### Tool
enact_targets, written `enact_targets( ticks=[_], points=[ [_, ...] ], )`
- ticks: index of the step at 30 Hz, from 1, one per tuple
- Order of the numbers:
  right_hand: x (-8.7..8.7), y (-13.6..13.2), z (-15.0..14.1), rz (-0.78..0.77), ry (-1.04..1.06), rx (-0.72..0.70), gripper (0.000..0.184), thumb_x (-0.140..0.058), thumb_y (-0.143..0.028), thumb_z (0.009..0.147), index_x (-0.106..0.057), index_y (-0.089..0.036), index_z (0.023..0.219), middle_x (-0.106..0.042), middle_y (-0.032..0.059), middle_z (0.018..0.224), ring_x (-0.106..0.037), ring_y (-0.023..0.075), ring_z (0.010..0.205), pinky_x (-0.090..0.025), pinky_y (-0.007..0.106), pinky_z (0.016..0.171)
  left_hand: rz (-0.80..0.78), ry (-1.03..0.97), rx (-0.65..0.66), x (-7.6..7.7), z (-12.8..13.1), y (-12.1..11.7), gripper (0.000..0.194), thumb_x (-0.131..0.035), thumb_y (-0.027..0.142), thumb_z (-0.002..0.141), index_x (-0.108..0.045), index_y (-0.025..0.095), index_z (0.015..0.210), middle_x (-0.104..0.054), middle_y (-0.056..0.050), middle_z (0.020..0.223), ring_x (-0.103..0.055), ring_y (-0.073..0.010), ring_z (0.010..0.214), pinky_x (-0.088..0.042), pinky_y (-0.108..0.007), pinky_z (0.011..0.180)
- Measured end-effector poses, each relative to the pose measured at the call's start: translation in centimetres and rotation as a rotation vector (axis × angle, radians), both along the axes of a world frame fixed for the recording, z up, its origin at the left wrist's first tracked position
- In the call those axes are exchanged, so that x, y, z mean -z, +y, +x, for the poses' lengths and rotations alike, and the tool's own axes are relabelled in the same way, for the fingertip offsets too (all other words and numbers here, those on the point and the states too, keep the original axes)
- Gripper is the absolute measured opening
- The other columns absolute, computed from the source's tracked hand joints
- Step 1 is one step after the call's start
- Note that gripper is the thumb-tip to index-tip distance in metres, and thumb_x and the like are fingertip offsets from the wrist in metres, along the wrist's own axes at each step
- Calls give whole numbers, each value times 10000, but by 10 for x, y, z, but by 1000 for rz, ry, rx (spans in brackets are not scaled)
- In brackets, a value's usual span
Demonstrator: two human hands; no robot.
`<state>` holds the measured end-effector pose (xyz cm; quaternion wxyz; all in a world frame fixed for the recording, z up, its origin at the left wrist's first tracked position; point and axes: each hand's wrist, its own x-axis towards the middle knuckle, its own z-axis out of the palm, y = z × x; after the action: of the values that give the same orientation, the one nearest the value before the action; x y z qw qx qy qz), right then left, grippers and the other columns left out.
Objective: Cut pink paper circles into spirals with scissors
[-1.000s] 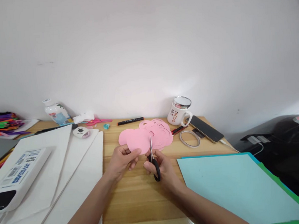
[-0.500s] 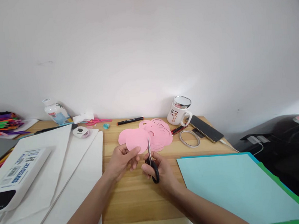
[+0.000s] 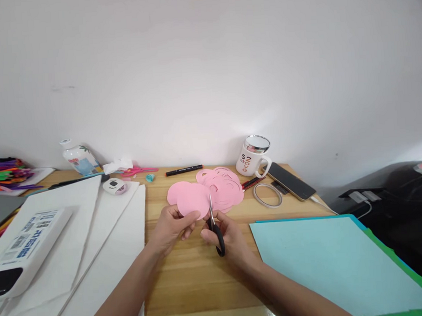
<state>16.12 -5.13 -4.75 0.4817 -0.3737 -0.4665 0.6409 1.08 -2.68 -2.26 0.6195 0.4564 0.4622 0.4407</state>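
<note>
A round pink paper piece is pinched between the thumb and fingers of my left hand, at its lower edge. My right hand is closed around the black handles of a pair of scissors. The metal blades point away from me and lie along the right edge of the paper. Another rounded pink shape shows to the left of the held piece; whether it is joined to it I cannot tell. Behind the blades lies a pile of pink paper cut-outs, partly covered by the held piece.
White sheets and a white boxy device lie on the left. A black marker, a mug, a tape ring and a phone are farther back. Light blue sheets cover the right side.
The scissors and my right hand have shifted very slightly against the paper's right edge. My left hand keeps its pinch, the thumb a little changed. Everything else stays put.
</note>
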Motion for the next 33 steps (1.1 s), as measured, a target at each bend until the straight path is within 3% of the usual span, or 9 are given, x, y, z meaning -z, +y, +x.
enact_targets(
  ticks=[11,16,22,28,33],
  points=[
    [-2,-2,1,-25,-29,8,311,-695,-356,631,-484,-197,794,-473,-86,480,-394,77,396,-301,201,421,26,-44,-50,-5,1,1,313,-752,278,599,-494,132,497,-507,54,413,-367,-22,298,-228,-148,303],
    [-1,-3,0,-28,-47,1,298,-680,-364,651,-473,-197,784,-470,-93,454,-397,76,375,-289,196,402,11,-95,-17,-6,1,0,298,-707,351,670,-519,138,577,-535,51,445,-389,-32,291,-227,-148,287],
    [-4,-4,-1,-39,-83,-23,375,-710,-406,620,-448,-200,793,-476,-90,471,-415,83,398,-307,204,418,-1,-76,-31,-6,2,0,313,-738,339,625,-524,131,530,-546,40,448,-395,-33,292,-254,-160,291],
    [-5,-1,1,-21,-33,13,606,-772,-381,569,-392,-230,1016,-531,-63,629,-472,122,551,-352,231,511,-9,-11,-37,-5,1,0,296,-758,297,582,-525,133,503,-529,44,418,-382,-34,293,-245,-164,299],
    [-3,-1,1,-11,-36,1,603,-763,-399,582,-394,-227,1028,-508,-64,626,-445,120,548,-324,231,507,-9,-7,-36,-4,1,0,298,-760,300,576,-521,135,510,-529,43,421,-381,-35,297,-238,-164,300]
  ],
)
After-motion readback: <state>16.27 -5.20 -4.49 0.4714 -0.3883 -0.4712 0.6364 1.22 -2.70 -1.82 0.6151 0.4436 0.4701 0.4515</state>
